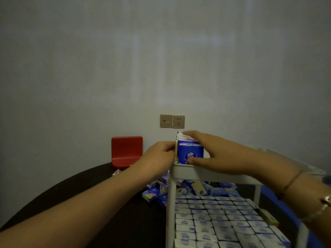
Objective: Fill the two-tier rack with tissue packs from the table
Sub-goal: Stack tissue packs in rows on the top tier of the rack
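Packs in hand: blue tissue packs [190, 152] stand upright at the far left corner of the top tier [186, 170], caught between thumb and fingers of the right hand [213, 154].
Right hand: fingers curl over the top of the packs, thumb presses the blue front face just above the tier's rim; a pinch, not a spread.
Left hand [159, 154]: fingers bunched at the left side of the packs, beside the corner post; whether they grip the post or only brace the packs, I cannot tell.
Lower tier [215, 217]: below the fingers, already lined with rows of packs.
Loose pile [157, 191]: more packs lie on the dark table [89, 203], beneath the left wrist, beside the rack.
Other: red holder [126, 151] and wall sockets [172, 121] beyond the fingertips.
Progress: top tier appears barely begun.
Risk: standing alone at the corner, the packs may topple once released.
Risk: a hard push against the post may shift the light rack [171, 203].
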`<state>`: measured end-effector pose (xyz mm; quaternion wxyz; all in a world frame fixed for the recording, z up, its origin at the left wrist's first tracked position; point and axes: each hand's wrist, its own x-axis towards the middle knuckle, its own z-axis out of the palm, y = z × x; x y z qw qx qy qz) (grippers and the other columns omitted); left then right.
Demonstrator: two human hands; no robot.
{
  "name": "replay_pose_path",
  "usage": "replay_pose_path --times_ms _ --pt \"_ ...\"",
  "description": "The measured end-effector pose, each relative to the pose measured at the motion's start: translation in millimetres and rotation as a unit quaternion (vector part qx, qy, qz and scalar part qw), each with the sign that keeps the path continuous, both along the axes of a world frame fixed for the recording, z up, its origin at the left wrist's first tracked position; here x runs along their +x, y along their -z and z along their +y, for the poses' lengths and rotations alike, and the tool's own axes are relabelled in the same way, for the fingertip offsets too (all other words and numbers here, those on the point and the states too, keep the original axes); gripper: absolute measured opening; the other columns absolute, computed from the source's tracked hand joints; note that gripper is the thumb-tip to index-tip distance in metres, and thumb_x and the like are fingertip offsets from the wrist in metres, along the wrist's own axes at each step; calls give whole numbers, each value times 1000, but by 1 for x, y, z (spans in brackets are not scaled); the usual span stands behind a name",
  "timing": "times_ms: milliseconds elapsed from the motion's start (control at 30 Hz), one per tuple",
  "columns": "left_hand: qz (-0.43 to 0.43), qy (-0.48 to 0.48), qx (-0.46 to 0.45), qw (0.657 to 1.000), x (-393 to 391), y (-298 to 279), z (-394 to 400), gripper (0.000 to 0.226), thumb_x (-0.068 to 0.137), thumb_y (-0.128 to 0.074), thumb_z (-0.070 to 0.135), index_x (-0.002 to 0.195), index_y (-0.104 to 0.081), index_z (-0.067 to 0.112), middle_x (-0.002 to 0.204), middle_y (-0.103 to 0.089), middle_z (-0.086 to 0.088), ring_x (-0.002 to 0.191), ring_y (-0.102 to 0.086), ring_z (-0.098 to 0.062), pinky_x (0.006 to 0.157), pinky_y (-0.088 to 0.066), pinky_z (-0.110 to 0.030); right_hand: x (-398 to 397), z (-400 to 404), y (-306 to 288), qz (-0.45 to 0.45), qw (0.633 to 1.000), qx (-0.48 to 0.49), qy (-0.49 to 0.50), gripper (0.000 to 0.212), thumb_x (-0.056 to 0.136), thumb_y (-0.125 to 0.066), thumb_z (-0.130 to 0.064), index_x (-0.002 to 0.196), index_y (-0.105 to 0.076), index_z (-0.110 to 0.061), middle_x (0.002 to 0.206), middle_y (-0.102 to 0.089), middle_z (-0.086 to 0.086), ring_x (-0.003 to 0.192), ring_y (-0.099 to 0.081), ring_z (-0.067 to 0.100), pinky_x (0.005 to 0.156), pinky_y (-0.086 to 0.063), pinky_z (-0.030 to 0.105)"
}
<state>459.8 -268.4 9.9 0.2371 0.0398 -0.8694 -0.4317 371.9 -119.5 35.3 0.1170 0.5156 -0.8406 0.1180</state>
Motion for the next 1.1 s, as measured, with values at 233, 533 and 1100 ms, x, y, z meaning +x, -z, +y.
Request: replay_pose_path --times_ms 233,533,1100 --pt "-55 35 -15 998 0 -9 6 44 93 -38 -8 129 -54 12 104 -58 1 83 -50 2 71 -36 -6 2 0 -1 -141 990 -17 17 58 98 -24 -49 150 -4 -33 158 -3 -11 145 -5 10 115 -9 33" --pt "-136 55 -128 981 0 -9 5 55 95 -49 34 145 -30 22 144 -44 0 129 -43 -13 103 -33 -25 -12 -30 -3 -566 755 -317 99 49 98 -30 -44 117 -47 -1 113 -59 17 102 -60 26 88 -51 34" --pt "50 -74 36 995 2 34 -101 57 93 -55 21 145 -33 17 147 -41 -1 134 -39 -14 110 -32 -32 53 -87 -22 -113 946 -301 43 49 98 -34 -24 145 -29 -12 143 -41 8 111 -41 10 79 -25 19"
